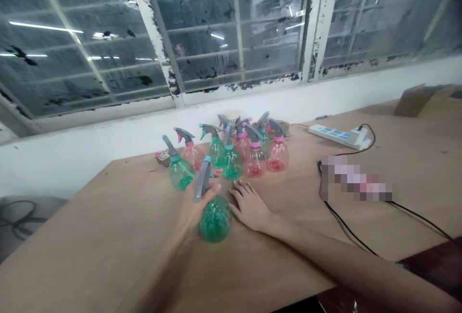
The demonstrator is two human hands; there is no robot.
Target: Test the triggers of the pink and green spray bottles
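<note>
My left hand (194, 206) is wrapped round the neck of a green spray bottle (215, 221) with a grey and teal trigger head, which tilts toward me above the table. Its far fingers are partly hidden behind the head. Just right of that bottle, my right hand (251, 206) rests low over the tabletop with its fingers stretched out and holds nothing. Beyond both hands stands a cluster of several spray bottles, among them a green spray bottle (232, 163), another green spray bottle (179, 172) at the left, and a pink spray bottle (277, 154) at the right.
The brown table (90, 236) runs along a white wall below barred windows. A white power strip (334, 136) with a plug lies at the right. Black cables and a blurred-out object (355, 178) lie nearer. A cardboard box (413, 100) stands at the far right.
</note>
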